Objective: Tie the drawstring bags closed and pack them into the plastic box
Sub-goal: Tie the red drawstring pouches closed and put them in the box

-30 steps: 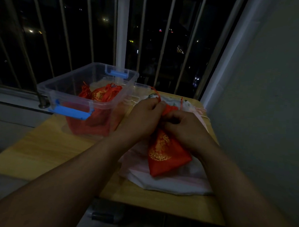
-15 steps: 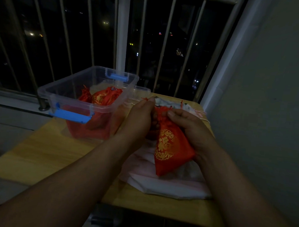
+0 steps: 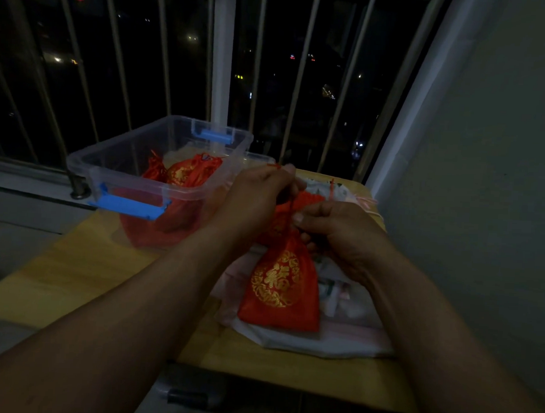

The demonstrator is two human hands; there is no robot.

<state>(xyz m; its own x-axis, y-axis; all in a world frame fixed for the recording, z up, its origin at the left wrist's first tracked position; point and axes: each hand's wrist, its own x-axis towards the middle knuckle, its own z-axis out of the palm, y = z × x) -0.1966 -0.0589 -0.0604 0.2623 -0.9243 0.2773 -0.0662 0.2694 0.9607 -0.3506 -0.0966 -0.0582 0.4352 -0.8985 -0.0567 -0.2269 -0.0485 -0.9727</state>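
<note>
In plastic box (image 3: 119, 181): red bags (image 3: 188, 171); 1 held bag (image 3: 280, 288) o/side.

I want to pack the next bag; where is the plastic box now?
In the head view, the plastic box stands on the left part of the wooden table, just left of the left hand, with red bags inside.

Both bare forearms reach in from the near edge and meet mid-scene. The left hand (image 3: 259, 195), farther and higher, pinches a thin red drawstring cord (image 3: 291, 207). The right hand (image 3: 338, 237), fingers curled, pinches it lower down.
</note>
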